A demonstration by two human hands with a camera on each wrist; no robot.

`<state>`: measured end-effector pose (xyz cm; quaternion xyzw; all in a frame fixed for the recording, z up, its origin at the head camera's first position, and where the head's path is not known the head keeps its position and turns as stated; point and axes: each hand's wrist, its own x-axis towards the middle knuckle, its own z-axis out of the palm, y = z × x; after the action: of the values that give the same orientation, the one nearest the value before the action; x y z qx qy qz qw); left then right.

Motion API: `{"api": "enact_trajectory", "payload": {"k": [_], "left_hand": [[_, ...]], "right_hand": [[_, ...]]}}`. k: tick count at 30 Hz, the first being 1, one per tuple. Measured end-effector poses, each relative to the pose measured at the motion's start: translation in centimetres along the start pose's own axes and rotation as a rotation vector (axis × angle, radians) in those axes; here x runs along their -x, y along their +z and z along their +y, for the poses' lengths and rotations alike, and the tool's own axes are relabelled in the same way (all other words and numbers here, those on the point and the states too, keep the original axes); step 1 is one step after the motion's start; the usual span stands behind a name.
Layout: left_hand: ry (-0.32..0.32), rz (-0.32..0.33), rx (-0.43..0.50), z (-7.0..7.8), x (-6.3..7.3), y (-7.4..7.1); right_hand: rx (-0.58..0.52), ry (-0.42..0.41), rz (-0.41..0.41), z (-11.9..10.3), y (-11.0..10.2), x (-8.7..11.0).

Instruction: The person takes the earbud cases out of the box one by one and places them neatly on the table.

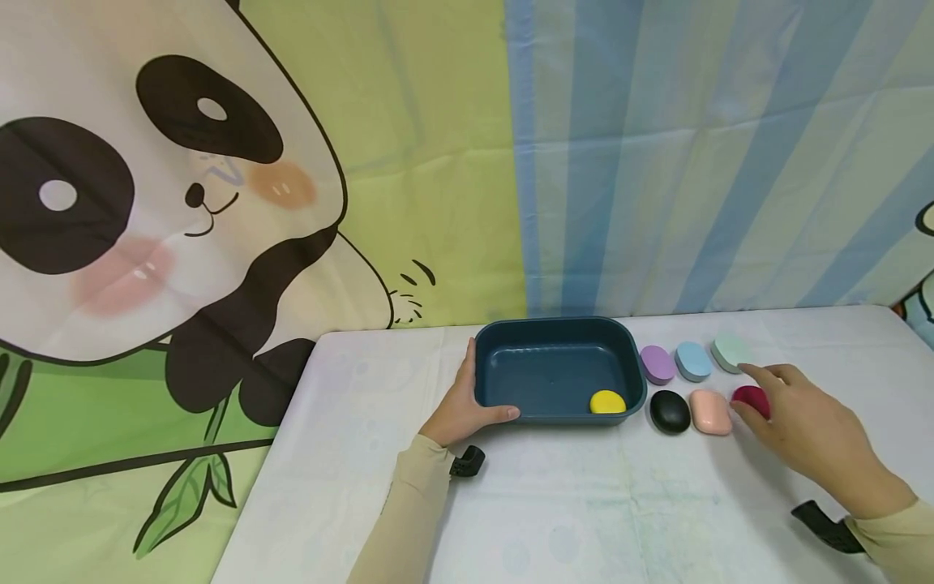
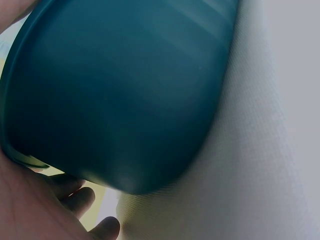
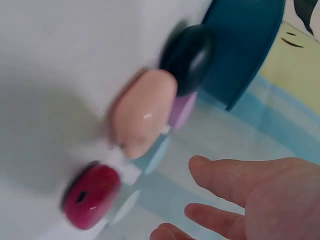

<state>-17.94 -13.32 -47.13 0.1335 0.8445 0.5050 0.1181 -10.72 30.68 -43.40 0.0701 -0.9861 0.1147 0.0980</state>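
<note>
My left hand [image 1: 467,403] grips the near left corner of a dark blue plastic basin [image 1: 543,419], thumb along its front wall and fingers up its left side. In the left wrist view the basin wall [image 2: 125,100] fills most of the frame. A round yellow piece [image 1: 608,401] lies inside, at the near right. My right hand [image 1: 820,422] hovers with spread fingers over a smooth, rounded red piece [image 1: 751,399], partly hiding it in the head view. From the right wrist, the red piece [image 3: 92,196] shows a small dark slot, and nothing is between the fingers.
Right of the basin, a black oval piece [image 1: 669,412] and a peach piece [image 1: 710,412] lie in the near row. Purple [image 1: 657,365], light blue [image 1: 692,362] and mint green [image 1: 730,353] pieces lie behind. A printed curtain [image 1: 438,162] hangs behind the white table [image 1: 554,511].
</note>
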Motion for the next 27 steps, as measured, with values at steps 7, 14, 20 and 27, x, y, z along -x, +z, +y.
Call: {"api": "enact_trajectory", "payload": {"k": [7,14,20,27], "left_hand": [[-0.003,-0.002,0.003,0.0,0.0,0.0],[0.003,-0.002,0.007,-0.1,0.0,-0.1],[-0.002,-0.003,0.006,0.0,0.1,-0.1],[0.001,-0.005,0.009,0.0,0.0,-0.1]], "right_hand": [[-0.045,-0.071,0.019,-2.2,-0.6,-0.8],[-0.066,-0.133,0.07,-4.4,-0.7,-2.1],[-0.089,-0.103,-0.016,-6.5,-1.0,-3.3],[-0.106,-0.129,-0.008,-8.4,-0.9,-4.4]]}}
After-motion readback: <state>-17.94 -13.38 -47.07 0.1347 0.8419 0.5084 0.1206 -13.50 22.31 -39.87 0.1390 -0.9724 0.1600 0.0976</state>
